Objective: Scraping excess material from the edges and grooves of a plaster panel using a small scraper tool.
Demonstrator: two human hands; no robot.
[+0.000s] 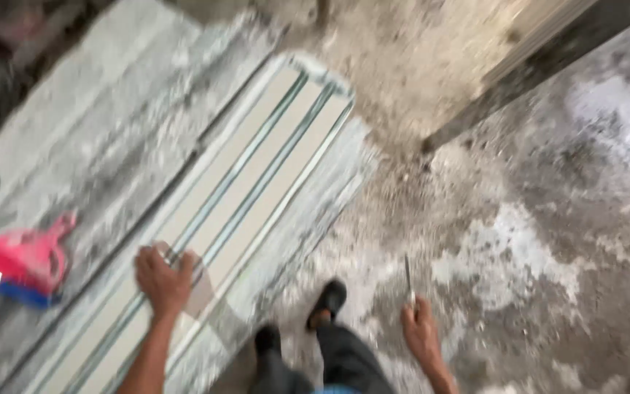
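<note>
Dark trouser legs (344, 361) and a black shoe (328, 299) fill the bottom edge over a wet, grey, dusty concrete floor (534, 241), and just right of them the right hand (422, 332) is closed around a thin, straight metal tool (409, 281) that points up and away. Over on the other side the left hand (163, 281) lies flat, fingers spread, pressing on long pale cream tile strips (257, 182) laid side by side on a grey, dusty slab (96, 124). Well off to the left of that hand, a blurred pink plastic thing with a blue base (23, 264) sits on the slab.
</note>
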